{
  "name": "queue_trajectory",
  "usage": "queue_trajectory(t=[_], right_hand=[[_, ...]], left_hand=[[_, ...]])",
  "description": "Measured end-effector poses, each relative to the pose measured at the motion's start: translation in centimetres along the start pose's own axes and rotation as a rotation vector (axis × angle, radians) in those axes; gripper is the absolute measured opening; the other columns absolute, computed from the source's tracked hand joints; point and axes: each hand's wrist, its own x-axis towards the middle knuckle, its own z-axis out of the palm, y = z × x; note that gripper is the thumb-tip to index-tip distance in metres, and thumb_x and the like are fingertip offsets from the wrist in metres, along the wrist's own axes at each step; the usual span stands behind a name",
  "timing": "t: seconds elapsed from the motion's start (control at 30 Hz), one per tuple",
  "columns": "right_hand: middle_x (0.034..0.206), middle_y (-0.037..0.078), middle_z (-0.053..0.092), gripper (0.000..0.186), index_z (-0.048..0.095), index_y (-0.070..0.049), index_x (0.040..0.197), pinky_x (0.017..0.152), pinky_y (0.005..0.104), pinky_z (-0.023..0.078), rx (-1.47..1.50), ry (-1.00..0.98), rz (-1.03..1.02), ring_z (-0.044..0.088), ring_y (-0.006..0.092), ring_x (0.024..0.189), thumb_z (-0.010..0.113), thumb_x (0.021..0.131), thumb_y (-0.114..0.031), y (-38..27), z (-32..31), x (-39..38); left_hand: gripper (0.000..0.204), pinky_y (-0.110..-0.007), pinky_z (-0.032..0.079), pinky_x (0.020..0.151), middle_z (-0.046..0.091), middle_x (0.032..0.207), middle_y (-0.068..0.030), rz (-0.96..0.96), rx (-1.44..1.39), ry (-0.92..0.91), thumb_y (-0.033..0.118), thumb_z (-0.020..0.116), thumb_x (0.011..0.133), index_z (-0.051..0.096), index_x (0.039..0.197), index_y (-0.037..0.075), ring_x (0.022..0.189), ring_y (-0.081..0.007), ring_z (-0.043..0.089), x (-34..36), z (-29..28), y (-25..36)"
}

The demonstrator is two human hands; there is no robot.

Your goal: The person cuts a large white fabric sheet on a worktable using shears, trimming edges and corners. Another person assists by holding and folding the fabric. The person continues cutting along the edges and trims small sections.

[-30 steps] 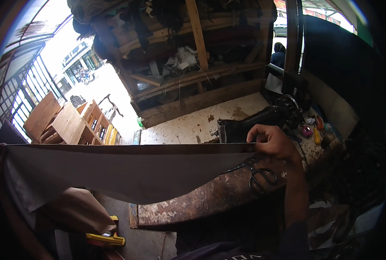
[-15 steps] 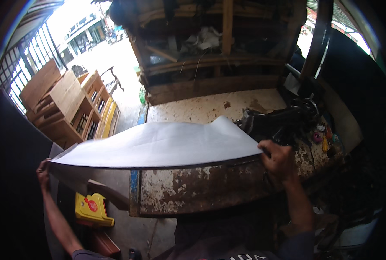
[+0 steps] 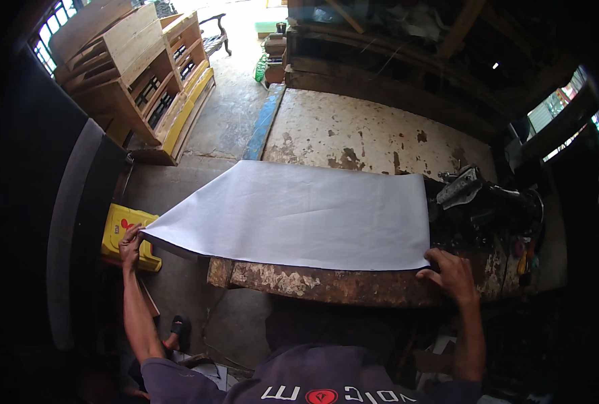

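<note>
The left hand (image 3: 130,248) pinched the pointed left corner of the white sheet (image 3: 313,209); the right hand (image 3: 453,275) was curled at the near right corner, thumb and fingers closed on the edge. Between them the sheet lay mostly across the table (image 3: 373,124), its left end stretched past the table's side. Half a second earlier it had billowed higher; now it was flatter (a few faint creases showed). A black sewing machine (image 3: 481,195) crowded its right side, and a yellow stool (image 3: 114,225) stood below the left hand.
</note>
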Motion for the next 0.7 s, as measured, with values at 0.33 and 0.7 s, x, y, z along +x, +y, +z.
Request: queue_trajectory(t=[0.33, 0.7], right_hand=[[0.174, 0.005, 0.034, 0.072, 0.043, -0.03, 0.165, 0.131, 0.0624, 0.012, -0.024, -0.151, -0.297, 0.025, 0.032, 0.163, 0.044, 0.104, -0.069, -9.7, 6.8, 4.6], [0.18, 0.009, 0.022, 0.073, 0.036, -0.025, 0.17, 0.133, 0.0614, 0.004, -0.006, -0.326, -0.136, 0.014, 0.0353, 0.167, 0.039, 0.109, -0.066, -8.2, 6.4, 2.2]], left_hand=[[0.024, -0.035, 0.047, 0.115, 0.072, 0.134, -0.0089, 0.056, 0.034, -0.018, 0.009, 0.077, 0.101, 0.08, 0.123, 0.004, 0.131, -0.0198, 0.064, -2.0, -0.4, 1.0], [0.022, -0.03, 0.05, 0.11, 0.074, 0.129, -0.007, 0.022, -0.003, 0.114, 0.002, 0.076, 0.099, 0.082, 0.12, 0.005, 0.126, -0.0171, 0.066, -1.8, 3.7, 0.1]])
